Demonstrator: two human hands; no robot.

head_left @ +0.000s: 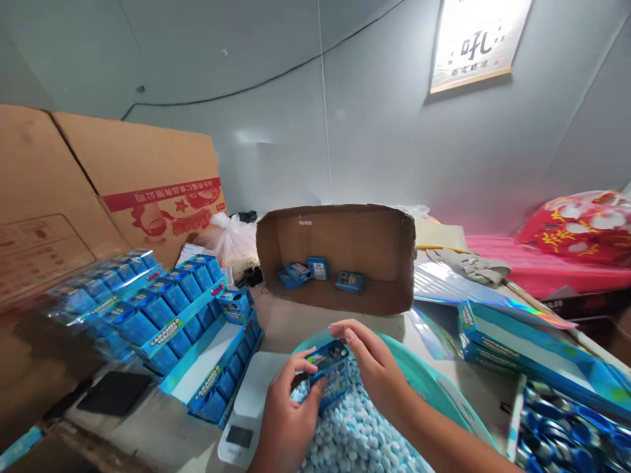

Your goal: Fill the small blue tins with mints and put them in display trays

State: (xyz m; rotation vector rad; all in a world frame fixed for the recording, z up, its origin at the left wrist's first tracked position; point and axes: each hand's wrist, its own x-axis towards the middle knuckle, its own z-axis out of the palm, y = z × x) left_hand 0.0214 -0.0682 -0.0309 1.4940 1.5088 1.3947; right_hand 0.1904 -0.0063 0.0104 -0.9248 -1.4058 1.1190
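Observation:
My left hand (294, 402) is closed around a small blue candy box (335, 387), thumb on its front and fingers at its side. The box is held tilted above a turquoise basin (394, 345) heaped with pale blue and white candies (365, 433). My right hand (372, 361) is at the upper right edge of the box, fingers stretched out and palm facing it; whether the fingertips touch the box is hard to see. Beside my left hand is a white kitchen scale (254, 394) with a dark display.
Blue display trays (211, 374) of small boxes are stacked on the left. A cardboard carton (340, 249) lying open ahead holds several blue boxes. To the right are empty blue trays (522, 341) and a bin of blue-and-silver pieces (566, 427). A black flat object (114, 393) lies far left.

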